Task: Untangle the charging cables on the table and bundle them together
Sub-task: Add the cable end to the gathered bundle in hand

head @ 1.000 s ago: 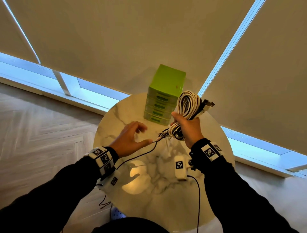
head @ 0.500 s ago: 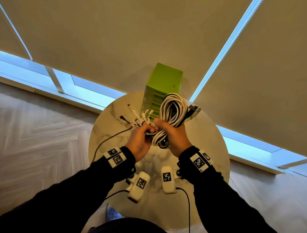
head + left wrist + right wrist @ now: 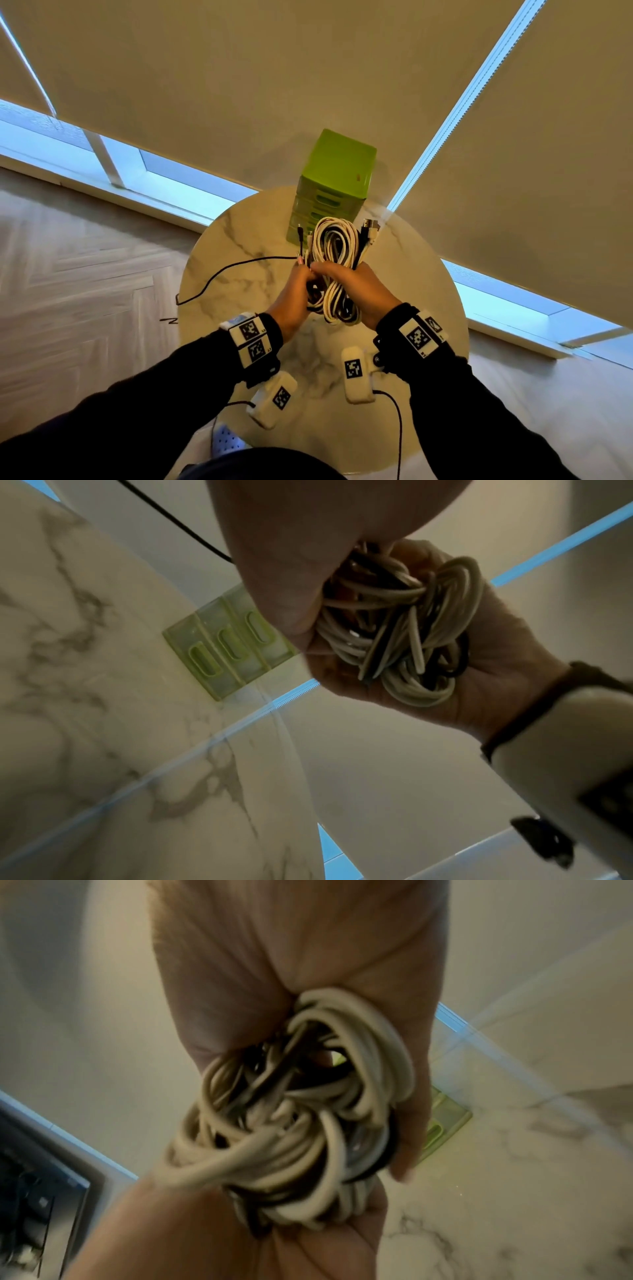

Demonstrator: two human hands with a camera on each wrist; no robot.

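Since half a second back, both my hands have closed in tighter on the coil [image 3: 334, 267]: the left hand [image 3: 294, 301], which then held a fan of loose white plug ends out to the side of it, has now brought them in against the loops, so the ends stand up along the coil's left edge.

From the coil outward: it is a hank of white and dark cables, gathered into long loops and held in the air above the table [image 3: 239, 284], just in front of the green drawer box [image 3: 337, 174]. My right hand [image 3: 359, 291] is wrapped round its middle, fingers curled over the strands. My left hand is clamped on the coil's left side; the wrist views show both palms pressed into the mass of loops [image 3: 394, 631].

I judge the untangling mostly done, since nearly everything sits in one coil. What is left is the thin black cable [image 3: 219, 274], which runs from the coil's left side across the tabletop and hangs over the table's rim; whether it belongs to the bundle or to the rig I cannot tell. No tie or wrap around the coil shows.

For room: the drawer box stands close behind the coil, so there is little space that way. Left and right of the coil the tabletop is bare marble, and nearer me too, though the round rim falls away on every side.
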